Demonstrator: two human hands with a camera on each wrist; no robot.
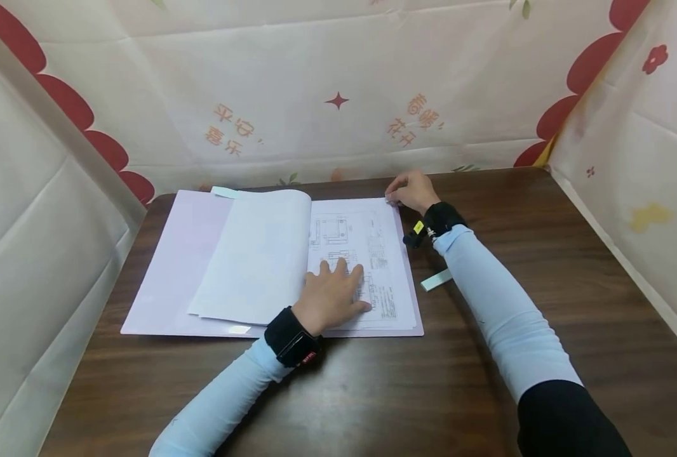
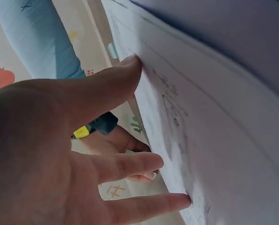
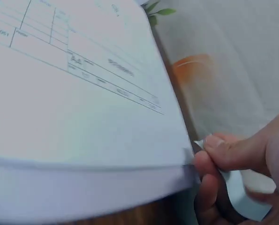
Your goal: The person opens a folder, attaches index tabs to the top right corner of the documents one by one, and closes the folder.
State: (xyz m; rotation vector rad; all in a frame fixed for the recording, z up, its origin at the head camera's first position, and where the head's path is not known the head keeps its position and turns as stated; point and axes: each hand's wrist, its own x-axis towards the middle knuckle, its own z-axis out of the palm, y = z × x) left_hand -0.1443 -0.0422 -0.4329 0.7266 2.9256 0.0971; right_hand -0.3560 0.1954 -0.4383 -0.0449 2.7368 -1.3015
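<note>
In the head view, my left hand (image 1: 331, 298) lies with fingers spread on a printed drawing sheet (image 1: 384, 254). The left wrist view shows its fingertips (image 2: 153, 161) touching the paper. My right hand (image 1: 414, 192) is at the sheet's far right corner. In the right wrist view, its thumb and fingers pinch a narrow pale paper strip (image 3: 245, 199) beside that corner; the strip curls under the hand. The sheet rests on an open lilac folder (image 1: 167, 273). Turned-over white pages (image 1: 253, 260) curve across the folder's left half.
A pale green strip (image 1: 437, 279) lies on the brown table (image 1: 373, 393) near the right forearm. Another pale tab (image 1: 224, 192) sticks out at the top of the turned pages. Patterned cloth (image 1: 338, 63) hangs behind the table and along both sides.
</note>
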